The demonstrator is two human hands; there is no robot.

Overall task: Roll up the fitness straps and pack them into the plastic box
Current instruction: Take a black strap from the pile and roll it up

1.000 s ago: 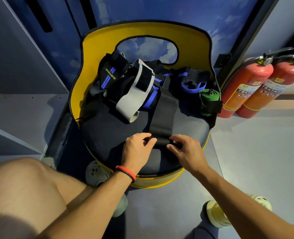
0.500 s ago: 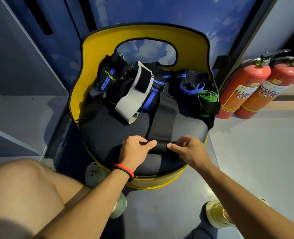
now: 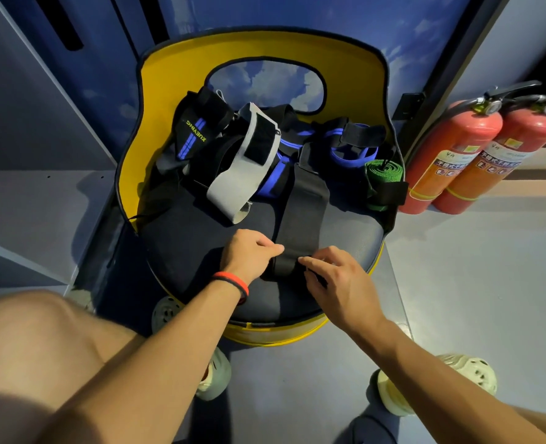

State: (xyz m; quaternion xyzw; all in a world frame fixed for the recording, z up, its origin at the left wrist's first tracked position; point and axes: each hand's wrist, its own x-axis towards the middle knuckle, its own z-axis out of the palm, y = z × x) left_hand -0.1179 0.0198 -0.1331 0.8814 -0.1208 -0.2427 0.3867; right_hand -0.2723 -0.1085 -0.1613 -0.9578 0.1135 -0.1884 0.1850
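Note:
A long black strap (image 3: 303,213) lies flat down the middle of the dark seat cushion (image 3: 185,238), its near end curled into a small roll (image 3: 284,265). My left hand (image 3: 249,254) pinches the roll's left side. On the roll's right side my right hand (image 3: 335,280) pinches it with curled fingers. Behind lie a grey strap (image 3: 243,174), a black-and-blue strap marked XUEYING (image 3: 195,139), blue-edged straps (image 3: 351,145) and a rolled green strap (image 3: 382,177). No plastic box is in view.
The straps rest on a round chair with a yellow back (image 3: 156,100). Two red fire extinguishers (image 3: 451,155) stand on the floor to the right. My bare knee (image 3: 41,347) and pale shoes (image 3: 425,386) are below the seat. A blue wall is behind.
The roll at the strap's near end has grown slightly as both hands turned it away from me. The camera view shifted a little.

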